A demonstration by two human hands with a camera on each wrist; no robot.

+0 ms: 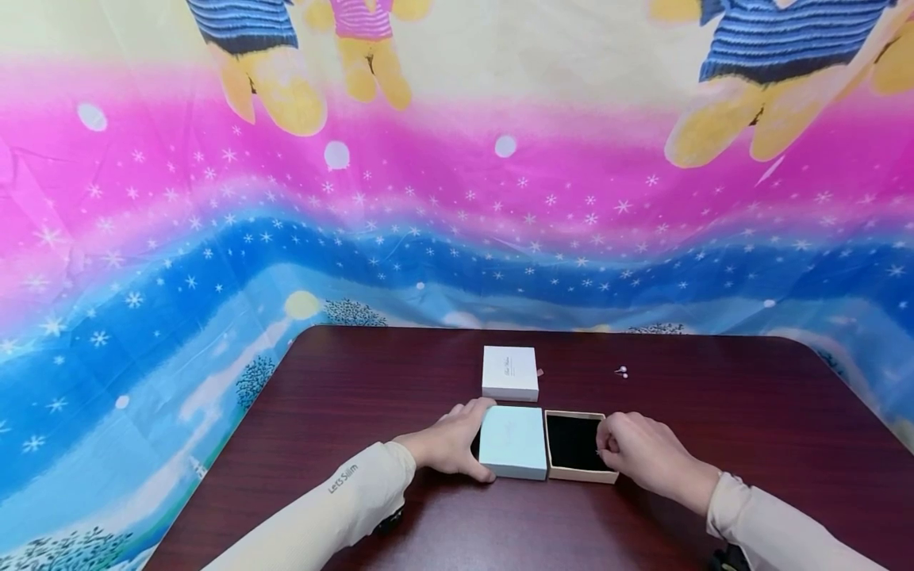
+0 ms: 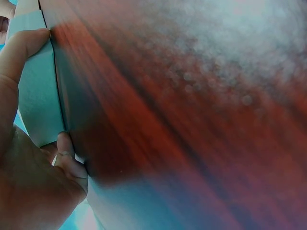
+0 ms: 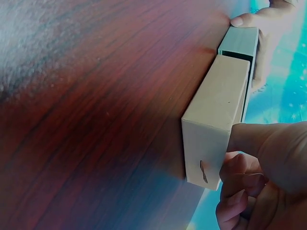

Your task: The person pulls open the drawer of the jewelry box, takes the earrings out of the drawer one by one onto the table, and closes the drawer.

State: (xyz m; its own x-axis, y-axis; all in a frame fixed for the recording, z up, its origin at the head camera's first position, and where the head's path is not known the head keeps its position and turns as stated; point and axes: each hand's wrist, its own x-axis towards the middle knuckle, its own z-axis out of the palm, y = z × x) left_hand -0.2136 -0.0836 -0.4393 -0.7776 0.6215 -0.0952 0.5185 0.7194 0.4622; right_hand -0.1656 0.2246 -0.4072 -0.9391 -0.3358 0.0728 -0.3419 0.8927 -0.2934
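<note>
My left hand point(image 1: 453, 440) grips a pale mint box lid point(image 1: 512, 442) from its left side, fingers at the far edge and thumb at the near corner; the left wrist view shows the mint side wall point(image 2: 41, 96) between them. Touching its right side is an open shallow box point(image 1: 571, 446) with a beige rim and black lining. My right hand point(image 1: 650, 452) is over this box's right end, fingers curled and thumb tip over the rim. A tiny shiny piece point(image 1: 598, 452) shows at its fingertips, mostly hidden by them. A dark slit marks the beige end wall point(image 3: 204, 151).
Behind the mint lid lies a white box point(image 1: 510, 371) with small print and a pinkish tab at its right side. Small earrings with pearly beads point(image 1: 622, 371) lie farther right on the dark wood table point(image 1: 400, 365). A patterned cloth point(image 1: 457, 198) hangs behind the table's far edge.
</note>
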